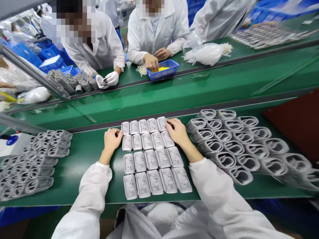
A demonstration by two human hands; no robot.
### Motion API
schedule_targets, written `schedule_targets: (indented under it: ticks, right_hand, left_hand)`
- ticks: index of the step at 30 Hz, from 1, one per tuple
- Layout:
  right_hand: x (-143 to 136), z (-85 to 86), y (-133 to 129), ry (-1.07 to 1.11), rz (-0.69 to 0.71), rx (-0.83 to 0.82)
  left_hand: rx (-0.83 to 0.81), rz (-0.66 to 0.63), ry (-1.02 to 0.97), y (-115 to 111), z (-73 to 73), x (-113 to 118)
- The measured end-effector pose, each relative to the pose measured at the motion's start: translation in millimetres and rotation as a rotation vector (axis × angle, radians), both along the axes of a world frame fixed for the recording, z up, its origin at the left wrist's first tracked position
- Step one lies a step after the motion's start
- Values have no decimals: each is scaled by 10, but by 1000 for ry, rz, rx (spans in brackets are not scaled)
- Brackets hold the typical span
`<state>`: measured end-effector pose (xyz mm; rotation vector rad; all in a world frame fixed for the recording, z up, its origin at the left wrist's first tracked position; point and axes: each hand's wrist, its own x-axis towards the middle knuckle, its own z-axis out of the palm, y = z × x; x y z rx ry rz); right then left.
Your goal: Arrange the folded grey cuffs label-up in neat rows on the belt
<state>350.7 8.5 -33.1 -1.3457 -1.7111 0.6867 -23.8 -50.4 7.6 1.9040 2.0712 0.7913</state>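
Rolled grey cuffs [151, 160] with printed faces, apparently fabric, stand side by side in several rows on the green bench. At the left end of the farthest row is my left hand [112, 140], its curled fingertips against the end cuff [125, 128]. My right hand [177, 131] presses the opposite end of that row, with fingers bent round the corner of the last cuff [161, 124]. Between them the two hands hold the row together. A narrow gap separates the two far rows from the two near ones. The undersides of my fingers are partly hidden.
More rolled cuffs [225, 159] stand on end at right, and another group [37, 162] at left. Across the green divider [159, 96], a co-worker's gloved hands [108, 80] hold a small dark item; another person reaches into a blue tray [163, 74] of yellow pieces.
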Motion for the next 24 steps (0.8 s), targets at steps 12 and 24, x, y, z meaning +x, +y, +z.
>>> schedule_targets:
  ticks: [12,24]
  right_hand:
    - [0,-51,-27,80,44,24]
    - [63,-41,-110,74,36,-84]
  left_hand:
    - [-28,-78,-138,55,-21,28]
    - [-42,-44,-352,30,-20,171]
